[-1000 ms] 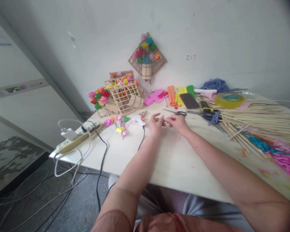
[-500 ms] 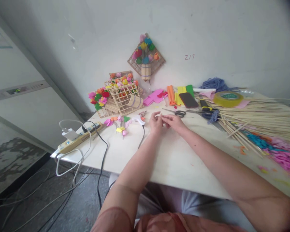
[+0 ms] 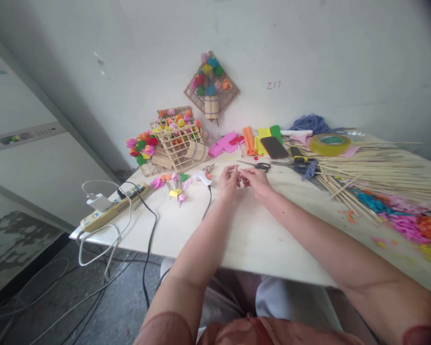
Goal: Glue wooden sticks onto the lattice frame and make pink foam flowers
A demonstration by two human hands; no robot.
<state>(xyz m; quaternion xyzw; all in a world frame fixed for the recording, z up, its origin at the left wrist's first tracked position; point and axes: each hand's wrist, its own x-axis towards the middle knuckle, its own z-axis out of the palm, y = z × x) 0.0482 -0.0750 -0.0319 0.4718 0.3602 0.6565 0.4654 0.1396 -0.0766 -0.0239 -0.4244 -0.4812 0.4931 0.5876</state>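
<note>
My left hand (image 3: 230, 181) and my right hand (image 3: 254, 180) meet above the white table, fingertips pinched together. Whatever lies between them is too small and hidden to name. Just left of my left hand is a white glue gun (image 3: 203, 177) with a black cord. Behind my right hand lie black-handled scissors (image 3: 262, 166). A group of small paper flowers on stems (image 3: 175, 184), pink, orange, green and yellow, rests further left.
Bamboo lattice frames with paper flowers (image 3: 179, 143) stand at the back left. Crepe paper (image 3: 249, 141), a phone (image 3: 274, 147), yellow tape (image 3: 329, 143) and bamboo sticks (image 3: 373, 165) lie behind and to the right. A power strip (image 3: 111, 208) with trailing cables sits at the left edge.
The whole view has shifted slightly, so things appear a little further left. My hands stay together, with the right fingers slightly repositioned against the left.
</note>
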